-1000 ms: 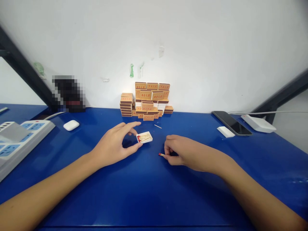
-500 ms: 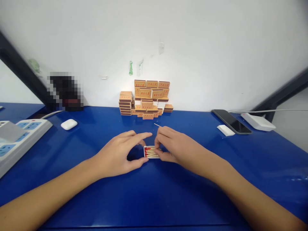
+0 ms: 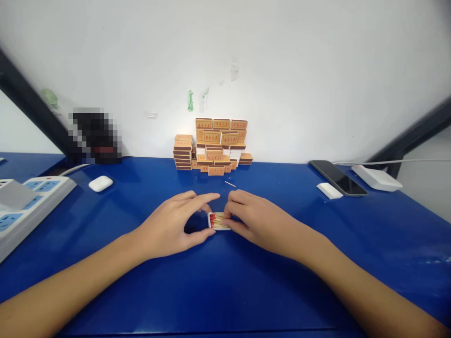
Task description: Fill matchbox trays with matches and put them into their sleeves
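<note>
A small white matchbox tray (image 3: pixel 219 229) of red-headed matches (image 3: pixel 216 220) lies on the blue table in front of me. My left hand (image 3: pixel 181 220) curves around the tray's left end, thumb at the near corner and a fingertip at the far corner, index finger stretched out above. Over the tray's right part, my right hand (image 3: pixel 246 213) is closed, thumb and fingertips pinched down among the matches. The right end of the tray is hidden beneath that hand. Beyond it, a single loose match (image 3: pixel 230 184) lies on the table.
Matchboxes (image 3: pixel 221 138) are stacked against the white wall, with a shorter stack (image 3: pixel 182 152) at their left. A power strip (image 3: pixel 38 197) and a white earbud case (image 3: pixel 100 183) lie left. Rightward are a phone (image 3: pixel 338 177), a white block (image 3: pixel 330 190) and a white device (image 3: pixel 377 178).
My right hand has shifted slightly left over the matches. The left hand keeps nearly the same pose around the tray, and the whole view has moved a little.
</note>
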Action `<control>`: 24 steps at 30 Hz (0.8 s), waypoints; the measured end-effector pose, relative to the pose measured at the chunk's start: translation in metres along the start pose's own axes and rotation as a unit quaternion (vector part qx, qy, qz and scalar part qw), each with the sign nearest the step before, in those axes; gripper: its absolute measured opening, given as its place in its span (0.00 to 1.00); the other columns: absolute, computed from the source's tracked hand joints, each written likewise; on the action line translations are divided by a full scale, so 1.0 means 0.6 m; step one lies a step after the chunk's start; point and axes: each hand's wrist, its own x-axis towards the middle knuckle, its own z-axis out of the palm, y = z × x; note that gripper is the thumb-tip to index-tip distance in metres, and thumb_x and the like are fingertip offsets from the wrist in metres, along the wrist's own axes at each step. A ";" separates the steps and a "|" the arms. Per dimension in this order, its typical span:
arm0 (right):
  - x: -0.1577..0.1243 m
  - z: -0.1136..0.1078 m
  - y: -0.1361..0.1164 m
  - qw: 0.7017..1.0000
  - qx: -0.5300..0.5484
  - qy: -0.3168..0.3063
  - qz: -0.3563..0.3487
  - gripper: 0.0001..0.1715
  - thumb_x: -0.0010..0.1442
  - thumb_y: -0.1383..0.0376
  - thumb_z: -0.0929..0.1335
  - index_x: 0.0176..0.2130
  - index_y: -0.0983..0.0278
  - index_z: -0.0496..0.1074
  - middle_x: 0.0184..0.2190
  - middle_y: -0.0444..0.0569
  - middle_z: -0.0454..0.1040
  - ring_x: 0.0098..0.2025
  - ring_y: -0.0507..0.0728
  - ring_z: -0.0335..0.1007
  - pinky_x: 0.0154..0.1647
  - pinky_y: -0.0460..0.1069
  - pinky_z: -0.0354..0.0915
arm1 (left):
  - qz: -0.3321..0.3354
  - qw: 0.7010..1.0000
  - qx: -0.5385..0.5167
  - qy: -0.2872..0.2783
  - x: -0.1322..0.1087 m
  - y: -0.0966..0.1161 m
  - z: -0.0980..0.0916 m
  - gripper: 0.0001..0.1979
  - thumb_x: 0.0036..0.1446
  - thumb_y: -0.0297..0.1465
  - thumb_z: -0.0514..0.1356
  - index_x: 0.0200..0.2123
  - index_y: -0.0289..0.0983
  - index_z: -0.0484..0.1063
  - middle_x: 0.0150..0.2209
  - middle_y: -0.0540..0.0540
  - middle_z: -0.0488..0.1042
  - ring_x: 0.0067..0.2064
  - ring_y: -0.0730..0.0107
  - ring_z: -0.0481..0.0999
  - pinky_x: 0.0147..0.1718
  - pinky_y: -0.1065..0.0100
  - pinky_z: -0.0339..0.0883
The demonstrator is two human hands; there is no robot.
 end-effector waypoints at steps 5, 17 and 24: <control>0.001 0.002 0.003 0.999 0.030 -0.009 0.017 0.09 0.73 0.65 0.66 0.42 0.65 0.76 0.42 0.51 0.72 0.43 0.58 0.71 0.46 0.53 0.67 | -0.011 1.000 0.008 -0.008 -0.002 -0.004 -0.002 0.32 0.65 0.38 0.65 0.69 0.44 0.60 0.47 0.48 0.81 0.50 0.60 0.78 0.53 0.56 0.72; -0.005 -0.042 0.043 0.997 -0.001 0.041 0.072 0.10 0.72 0.62 0.65 0.43 0.62 0.75 0.42 0.51 0.76 0.42 0.58 0.72 0.43 0.51 0.65 | -0.031 0.999 0.011 -0.025 -0.001 -0.010 -0.005 0.32 0.64 0.39 0.65 0.69 0.47 0.61 0.49 0.48 0.81 0.51 0.57 0.78 0.54 0.55 0.73; -0.110 -0.146 0.224 0.850 -0.171 -0.053 0.495 0.17 0.67 0.54 0.69 0.43 0.66 0.76 0.42 0.61 0.80 0.42 0.66 0.75 0.39 0.55 0.64 | -0.051 0.999 0.020 -0.002 0.001 -0.019 -0.010 0.31 0.64 0.38 0.65 0.68 0.46 0.62 0.49 0.49 0.82 0.50 0.58 0.79 0.54 0.52 0.73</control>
